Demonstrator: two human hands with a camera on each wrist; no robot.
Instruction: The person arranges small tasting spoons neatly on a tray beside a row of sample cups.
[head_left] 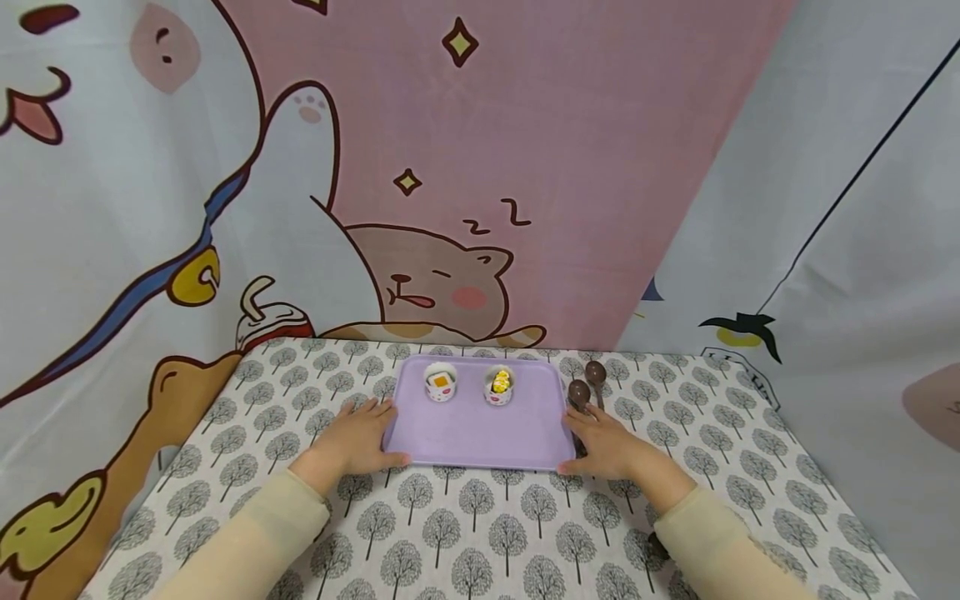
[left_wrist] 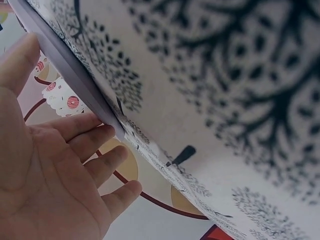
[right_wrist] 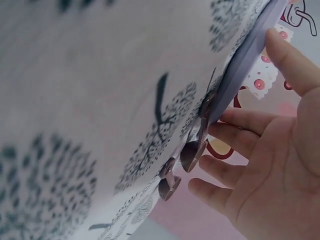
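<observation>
A light purple tray (head_left: pixel 480 437) lies on the table between both hands. The left hand (head_left: pixel 362 437) rests at its left edge, fingers spread, thumb by the near corner. At the opposite edge the right hand (head_left: pixel 603 446) touches the rim, its fingers extended. In the left wrist view, the left fingertips meet the side of the tray (left_wrist: pixel 75 72). Two small printed paper cups stand toward the tray's far side. The left cup (head_left: pixel 441 392) holds something white with an orange square; the right cup (head_left: pixel 498 398) holds a yellow-and-white piece.
Two brown spoons lie just right of the tray, a nearer spoon (head_left: pixel 578 392) by the right fingers and a farther spoon (head_left: pixel 596 372). A dark object (head_left: pixel 657 546) shows beside the right sleeve. Behind the tree-patterned tablecloth (head_left: pixel 480 542) hangs a cartoon-printed curtain (head_left: pixel 585 167).
</observation>
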